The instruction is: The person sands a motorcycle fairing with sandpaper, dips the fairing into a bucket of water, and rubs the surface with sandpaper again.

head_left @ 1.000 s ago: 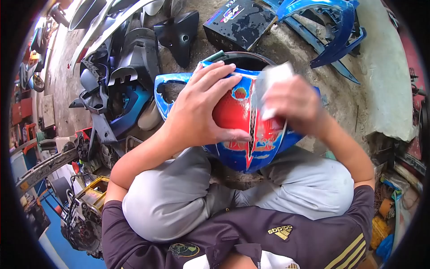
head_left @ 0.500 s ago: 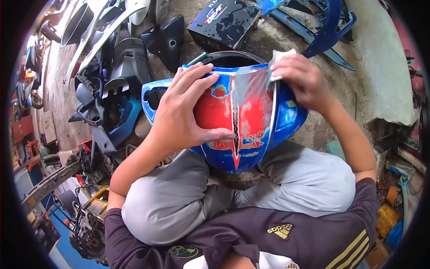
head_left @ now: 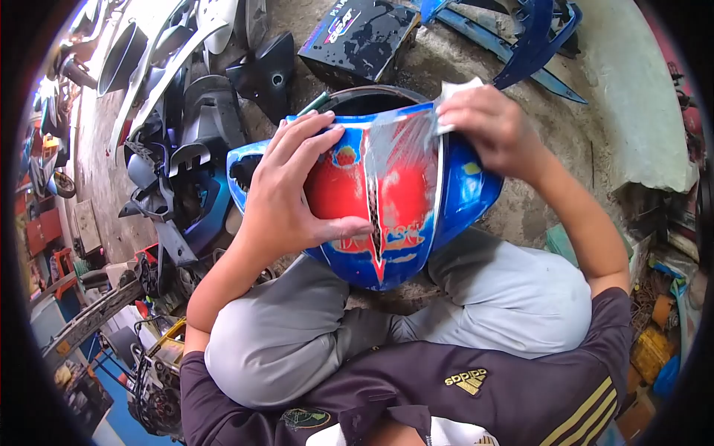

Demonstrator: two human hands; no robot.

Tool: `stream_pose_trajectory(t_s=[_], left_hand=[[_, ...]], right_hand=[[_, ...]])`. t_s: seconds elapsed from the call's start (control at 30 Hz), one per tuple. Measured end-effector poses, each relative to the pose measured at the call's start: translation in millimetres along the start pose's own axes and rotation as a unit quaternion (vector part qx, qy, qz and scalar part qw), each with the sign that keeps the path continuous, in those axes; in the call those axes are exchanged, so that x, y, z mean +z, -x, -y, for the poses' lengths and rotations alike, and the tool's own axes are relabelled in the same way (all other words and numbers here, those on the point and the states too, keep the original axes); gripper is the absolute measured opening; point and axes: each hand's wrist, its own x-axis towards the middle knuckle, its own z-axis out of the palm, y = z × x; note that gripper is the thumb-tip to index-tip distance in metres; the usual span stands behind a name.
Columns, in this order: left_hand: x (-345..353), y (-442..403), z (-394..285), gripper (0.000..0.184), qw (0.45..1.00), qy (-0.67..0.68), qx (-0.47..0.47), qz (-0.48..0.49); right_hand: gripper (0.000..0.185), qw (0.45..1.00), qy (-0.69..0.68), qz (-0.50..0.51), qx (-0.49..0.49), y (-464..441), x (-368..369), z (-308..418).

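Observation:
A blue and red motorcycle fairing panel (head_left: pixel 405 186) rests in front of my crossed legs, with scuffed grey patches near its upper edge. My left hand (head_left: pixel 290 178) grips it, fingers curled over the far edge and thumb lying across the red face by the central slot. In my right hand (head_left: pixel 487 126), a folded whitish piece of sandpaper (head_left: pixel 455 93) is pinched against the upper right corner of the panel. Part of that sheet is hidden under my fingers. Behind the panel shows the dark curved rim (head_left: pixel 379 91) of something mostly hidden.
A black box (head_left: pixel 357 44) stands on the concrete floor beyond the panel. Blue plastic body parts (head_left: pixel 535 52) lie at the upper right. Several dark and white fairing pieces (head_left: pixel 212 108) are heaped at the left. A pale slab (head_left: pixel 639 111) lies along the right side.
The view has shifted a little, so the panel and both hands appear slightly farther left. My left hand keeps its hold, and the sandpaper remains at the panel's upper right corner.

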Motion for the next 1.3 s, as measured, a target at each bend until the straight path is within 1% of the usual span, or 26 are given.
stream_pose_trajectory(t_s=[0.03,0.1,0.13,0.17,0.23,0.3,0.33,0.43,0.47,0.5,0.57,0.6,0.63,0.7,0.77,0.8,0.87,0.9,0.93,0.97,1.03,1.1,1.13,1.17,1.23,1.3], left_hand=[[-0.6,-3.4,0.8,0.109,1.0,-0.003,0.006,-0.001],[-1.2,2.5,-0.7,0.109,1.0,-0.007,0.008,0.008],[-0.1,3.4,0.8,0.109,1.0,-0.009,0.006,0.002],[-0.4,2.7,1.8,0.109,1.0,-0.006,0.001,0.002],[0.6,-0.2,1.0,0.108,1.0,0.004,-0.007,0.001],[-0.4,-0.2,0.9,0.108,1.0,0.0,0.006,0.001],[0.3,1.3,1.1,0.108,1.0,0.005,0.006,-0.002],[-0.2,3.1,1.8,0.108,1.0,0.008,-0.007,-0.001],[-0.6,3.5,0.7,0.108,1.0,0.007,-0.003,0.001],[-1.0,1.4,1.0,0.107,1.0,0.005,0.003,0.002],[-0.5,3.8,0.3,0.108,1.0,-0.002,0.003,0.005],[0.2,3.7,1.4,0.109,1.0,-0.001,0.001,0.002],[1.4,3.1,3.0,0.11,1.0,-0.001,-0.002,-0.003],[2.7,3.6,2.5,0.11,1.0,-0.004,-0.005,0.0],[-0.4,4.1,-2.8,0.109,1.0,-0.02,-0.004,0.008],[0.0,4.8,-2.4,0.109,1.0,-0.018,-0.005,0.009],[0.2,3.9,1.7,0.11,1.0,-0.018,-0.006,0.006],[1.0,3.1,1.9,0.11,1.0,-0.017,-0.007,0.002],[1.4,2.1,0.4,0.11,1.0,-0.016,-0.003,0.001],[1.1,-0.5,-0.1,0.11,1.0,-0.018,0.002,0.0],[-0.7,5.4,-2.5,0.11,1.0,-0.018,0.003,0.01],[0.7,6.6,1.3,0.11,1.0,-0.009,0.002,0.003],[0.9,7.3,1.8,0.11,1.0,-0.005,0.005,0.005],[0.6,3.8,3.0,0.111,1.0,-0.004,0.009,0.004],[-1.1,4.3,0.1,0.112,1.0,-0.017,0.0,0.011],[1.6,5.8,4.5,0.116,1.0,-0.005,-0.009,0.004]], right_hand=[[0.024,0.999,-0.007,0.014,-0.031,-3.0,-0.8,20.7],[0.025,0.996,-0.055,0.041,-0.054,-6.3,-0.4,58.4],[0.024,0.997,-0.03,0.019,-0.07,-5.3,2.2,41.7],[0.024,1.0,-0.001,0.014,-0.028,-4.0,2.9,21.0],[0.023,0.999,0.033,0.008,-0.021,-10.4,-4.2,11.0],[0.022,0.998,-0.03,0.027,-0.055,-9.0,-1.2,54.0],[0.022,0.997,-0.055,0.025,-0.048,-8.2,2.9,62.7],[0.023,1.0,0.01,-0.015,0.003,-7.8,1.5,2.2],[0.023,1.0,0.029,0.007,0.0,-3.4,1.2,4.1],[0.023,1.0,0.007,0.011,-0.023,-5.7,0.9,25.4],[0.024,0.998,-0.059,0.029,-0.017,-8.5,0.4,62.6],[0.024,0.999,-0.021,0.025,-0.027,-5.2,1.4,44.4],[0.024,1.0,0.026,-0.002,-0.014,-0.1,5.5,18.4],[0.022,0.999,0.053,0.006,0.013,-0.8,-0.3,10.2],[0.021,0.998,-0.025,0.037,-0.044,-6.4,-2.3,57.0],[0.019,0.998,-0.038,0.024,-0.042,-5.3,4.2,59.3],[0.02,1.0,0.002,-0.001,0.002,-4.4,3.7,12.4],[0.021,0.999,0.024,-0.012,0.023,-12.7,-1.9,1.2],[0.022,0.998,0.063,-0.005,-0.003,-9.5,-2.9,10.2],[0.021,0.999,0.011,0.014,-0.026,-3.5,-1.7,31.0],[0.023,0.998,-0.029,0.03,-0.037,-4.1,0.3,58.2],[0.023,0.999,0.041,-0.003,-0.016,-11.7,-0.8,13.5],[0.023,1.0,0.03,-0.004,0.003,-14.2,-4.8,3.6],[0.022,1.0,0.012,0.018,-0.019,-6.0,-5.6,13.6],[0.02,0.996,-0.033,0.06,-0.058,-5.5,-3.9,67.2],[0.021,0.999,0.006,-0.004,-0.054,-7.9,5.4,34.6]])
